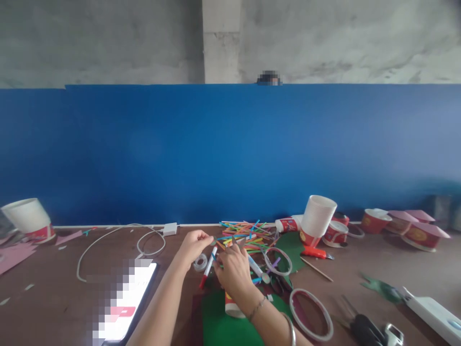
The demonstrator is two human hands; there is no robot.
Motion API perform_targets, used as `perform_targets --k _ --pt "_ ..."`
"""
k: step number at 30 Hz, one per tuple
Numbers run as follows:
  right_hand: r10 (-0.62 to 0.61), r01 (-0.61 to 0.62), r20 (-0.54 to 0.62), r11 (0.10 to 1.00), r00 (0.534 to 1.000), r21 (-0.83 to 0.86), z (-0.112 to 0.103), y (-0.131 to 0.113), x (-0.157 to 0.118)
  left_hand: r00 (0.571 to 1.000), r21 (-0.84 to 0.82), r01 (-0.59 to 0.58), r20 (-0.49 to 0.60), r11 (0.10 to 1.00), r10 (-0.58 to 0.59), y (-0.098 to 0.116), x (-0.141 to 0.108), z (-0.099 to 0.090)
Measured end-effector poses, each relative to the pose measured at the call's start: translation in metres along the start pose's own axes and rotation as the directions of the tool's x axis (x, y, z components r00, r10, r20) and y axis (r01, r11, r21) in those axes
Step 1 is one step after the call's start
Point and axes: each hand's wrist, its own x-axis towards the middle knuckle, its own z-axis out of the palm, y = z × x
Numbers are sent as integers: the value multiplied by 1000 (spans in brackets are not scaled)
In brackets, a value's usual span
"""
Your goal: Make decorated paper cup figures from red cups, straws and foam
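Observation:
My left hand [193, 247] is raised over the table, thumb and fingertips pinched together. A small greyish piece shows at the fingertips, too blurred to name. Close beside it, my right hand [234, 270] is curled, palm down, at the near edge of a pile of coloured sticks [252, 230]; its fingers hide whatever they grip. A small blue bit shows by its thumb. Between the hands lie a red-and-white marker [209, 266] and a roll of clear tape [200, 262]. Beneath my right wrist, a red-and-white paper cup [235, 309] lies on green paper [218, 329].
A lit phone [131, 302] and a white cable [81, 259] lie left. To the right are stacked cups [317, 221], an orange cutter [313, 252], a wooden stick [317, 269], a tape roll [311, 315] and a glue gun [432, 312]. A blue partition [216, 154] stands behind.

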Motion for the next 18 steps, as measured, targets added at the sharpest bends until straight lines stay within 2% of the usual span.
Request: perform_targets --k 5,8,12,18 --pt "141 -141 -36 990 989 11 5 2 -1 998 -158 39 -37 987 -45 -8 6 13" --pt "213 -212 -61 977 975 19 1 4 -1 995 -280 94 3 955 -97 -15 9 27" --pt "226 -225 -86 974 970 16 0 8 1 991 -353 136 59 926 -123 -19 9 39" --pt "233 -232 -97 973 968 20 3 11 1 988 -398 151 89 905 -126 -20 8 40"
